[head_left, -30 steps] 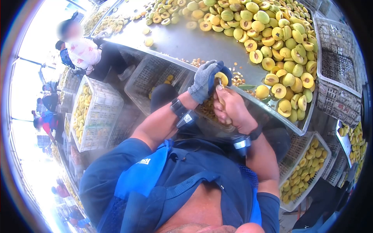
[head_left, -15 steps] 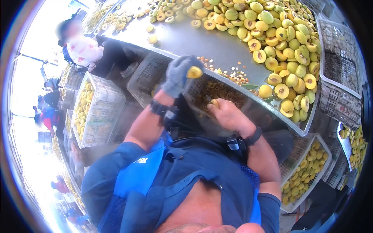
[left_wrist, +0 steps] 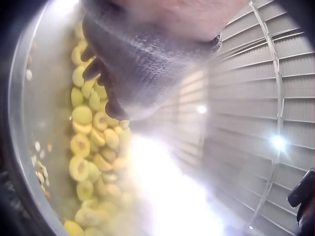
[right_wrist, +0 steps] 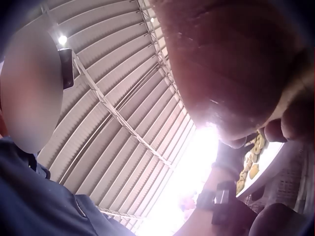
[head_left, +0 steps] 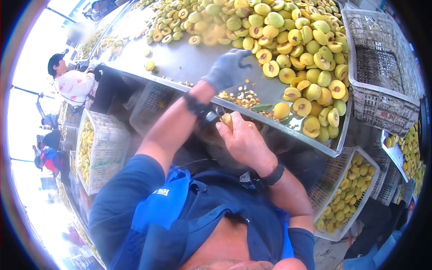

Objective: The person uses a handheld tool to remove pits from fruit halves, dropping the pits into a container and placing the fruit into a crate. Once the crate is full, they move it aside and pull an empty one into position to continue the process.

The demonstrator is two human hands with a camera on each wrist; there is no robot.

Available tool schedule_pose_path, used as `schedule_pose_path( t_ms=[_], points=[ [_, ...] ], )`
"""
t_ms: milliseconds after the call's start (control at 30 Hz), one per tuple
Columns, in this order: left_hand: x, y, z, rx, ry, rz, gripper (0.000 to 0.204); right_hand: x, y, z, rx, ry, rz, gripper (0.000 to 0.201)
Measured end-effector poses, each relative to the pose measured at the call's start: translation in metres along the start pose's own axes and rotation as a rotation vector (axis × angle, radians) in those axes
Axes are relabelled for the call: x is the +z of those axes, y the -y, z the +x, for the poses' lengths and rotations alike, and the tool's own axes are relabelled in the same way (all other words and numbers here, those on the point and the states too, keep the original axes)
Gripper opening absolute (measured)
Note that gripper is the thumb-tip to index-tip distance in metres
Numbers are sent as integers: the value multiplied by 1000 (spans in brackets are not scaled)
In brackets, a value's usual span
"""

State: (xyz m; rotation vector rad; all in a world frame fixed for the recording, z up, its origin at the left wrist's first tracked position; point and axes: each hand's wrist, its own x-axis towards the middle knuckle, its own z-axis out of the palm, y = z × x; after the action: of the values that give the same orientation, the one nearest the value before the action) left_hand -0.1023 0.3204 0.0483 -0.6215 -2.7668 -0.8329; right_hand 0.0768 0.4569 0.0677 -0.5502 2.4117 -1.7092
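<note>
My left hand (head_left: 227,69), in a grey glove, reaches over the metal table (head_left: 180,58) with fingers spread, close to a heap of halved yellow-green peaches (head_left: 310,58). In the left wrist view the gloved fingers (left_wrist: 91,69) overlap the edge of the heap. My bare right hand (head_left: 247,141) grips a small pitting knife (head_left: 226,119) with a curved, loop-like metal end, held near the table's front edge by my left wrist. The right wrist view shows mostly my palm (right_wrist: 231,64); the knife is hidden there.
Loose pits and scraps (head_left: 243,96) lie along the table's front edge. A grey plastic crate (head_left: 382,96) stands at the right. Crates of peach halves stand at lower right (head_left: 346,198) and left (head_left: 101,153). Another person (head_left: 74,85) sits at the table's far left.
My left hand first held a peach half against the knife, then carried it left over the crates; now it is without it and over the table. The right hand dipped, then rose with the knife.
</note>
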Motion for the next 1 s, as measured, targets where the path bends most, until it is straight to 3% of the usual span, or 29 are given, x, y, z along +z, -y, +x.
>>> schedule_pose_path(
  t_ms=[33,133,267,300,333,400,433,500,533,633,733,900,967,1000],
  points=[
    [20,-5,19,86,18,48,47,-5,2,1,19,-31,-12,29],
    [77,-2,53,56,164,61,50,-19,8,2,17,-139,-19,29],
    [90,-3,56,54,315,138,50,-31,5,-1,25,-195,19,30],
    [91,1,50,60,232,168,52,-32,5,-2,42,-204,1,30],
    [90,5,44,56,235,170,52,-33,5,-3,57,-207,-16,30],
    [72,2,30,-216,256,-153,47,-32,2,-3,64,-221,-33,30],
    [60,-1,21,-222,247,-149,47,-32,-1,-2,72,-240,-55,30],
    [25,-22,-3,-412,279,-712,39,-30,-11,1,78,-276,-65,30],
    [18,-20,-15,-421,267,-707,39,-30,-13,3,91,-320,-78,31],
    [-1,-18,-47,-190,125,-822,31,-29,-15,6,132,-310,-104,32],
    [-17,-27,-74,-253,81,-1058,31,-24,-14,10,132,-320,-128,31],
    [-30,-41,-101,-319,-28,-932,31,-15,-2,10,232,-268,-210,31],
    [-34,-43,-105,-257,-49,-568,31,-6,-13,13,180,-260,-160,32],
    [-32,-42,-111,-262,-48,-569,31,-2,-17,12,132,-249,-107,33]
  ],
)
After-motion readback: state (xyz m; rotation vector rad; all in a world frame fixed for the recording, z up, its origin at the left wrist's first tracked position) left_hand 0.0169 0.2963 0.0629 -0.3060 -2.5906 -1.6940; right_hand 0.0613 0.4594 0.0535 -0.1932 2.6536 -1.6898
